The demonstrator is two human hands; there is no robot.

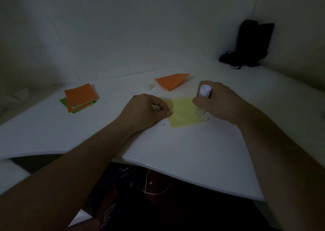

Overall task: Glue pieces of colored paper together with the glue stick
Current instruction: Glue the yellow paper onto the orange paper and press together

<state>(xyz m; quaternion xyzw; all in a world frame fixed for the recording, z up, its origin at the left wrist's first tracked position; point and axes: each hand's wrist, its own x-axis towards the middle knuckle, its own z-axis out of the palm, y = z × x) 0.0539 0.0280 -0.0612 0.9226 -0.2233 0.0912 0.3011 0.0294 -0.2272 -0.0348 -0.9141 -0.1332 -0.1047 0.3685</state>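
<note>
A yellow paper square (184,113) lies flat on the white table (193,151). My left hand (146,110) rests at the square's left edge, fingers curled, fingertips pressing the paper down. My right hand (219,101) grips a white glue stick (204,93) upright, its lower end touching the yellow square near the right edge. A folded orange paper (171,81) lies behind the square. At the left sits a stack of orange and green paper squares (80,98).
A black object with a cord (251,46) stands in the back right corner by the wall. The table's curved front edge (158,167) runs close to me, with a pale cable (158,192) below it. White cloth (15,95) lies far left.
</note>
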